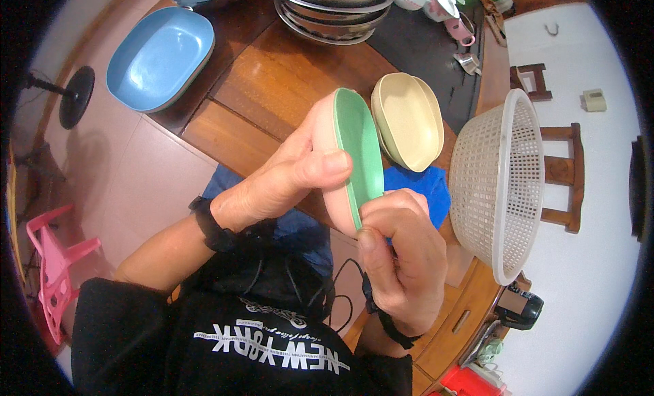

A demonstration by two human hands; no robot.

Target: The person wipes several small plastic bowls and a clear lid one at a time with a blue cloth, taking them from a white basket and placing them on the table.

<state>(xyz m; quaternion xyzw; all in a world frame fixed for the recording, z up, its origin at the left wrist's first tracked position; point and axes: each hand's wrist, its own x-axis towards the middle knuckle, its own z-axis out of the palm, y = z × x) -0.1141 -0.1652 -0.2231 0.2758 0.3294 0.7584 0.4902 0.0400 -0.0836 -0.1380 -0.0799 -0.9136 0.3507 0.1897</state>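
A small oval dish (364, 150), green inside and pale pink outside, is tilted on its side above the table's front edge. My left hand (306, 166) grips it from the left, thumb over the rim. At its near end my right hand (406, 248) pinches the rim between thumb and bent fingers. A blue cloth (426, 191) shows just behind my right hand; whether those fingers touch it I cannot tell. Beyond the cloth sit nested cream oval dishes (409, 122). A larger blue oval dish (158, 58) rests on the table's left part.
Stacked metal bowls (332, 15) stand at the back of the wooden table (255, 84). A white plastic basket (477, 181) is at the right. Cups and a pink mug (460, 29) line the dark far section. A pink plastic stool (59, 263) is on the floor at left.
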